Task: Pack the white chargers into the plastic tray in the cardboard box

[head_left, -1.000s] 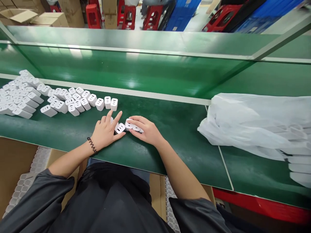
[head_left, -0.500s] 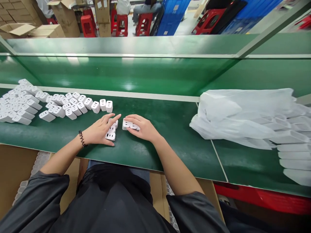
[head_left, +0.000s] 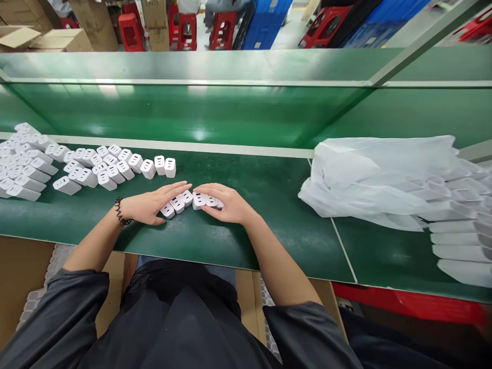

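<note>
My left hand [head_left: 148,204], with a black coiled band at the wrist, is closed around a slanting row of three white USB charger blocks [head_left: 177,204], fingers along the far side and thumb on the near side. My right hand [head_left: 226,203] grips a second short row of white charger blocks [head_left: 200,200] between thumb and fingers; its palm hides the right end of that row. The two rows meet end to end, or nearly so, between my hands. Slots show on the blocks' upward faces.
Many more white charger blocks [head_left: 111,166] stand and lean in a cluster on the green table [head_left: 265,205] to the left. On the right, a translucent plastic bag [head_left: 369,179] lies by clear plastic sleeves [head_left: 461,238]. Cardboard boxes [head_left: 26,287] sit below the front edge.
My left hand has turned its row of blocks from pointing toward me to slanting sideways, bringing it up against the right hand's row. My right hand has stayed nearly still.
</note>
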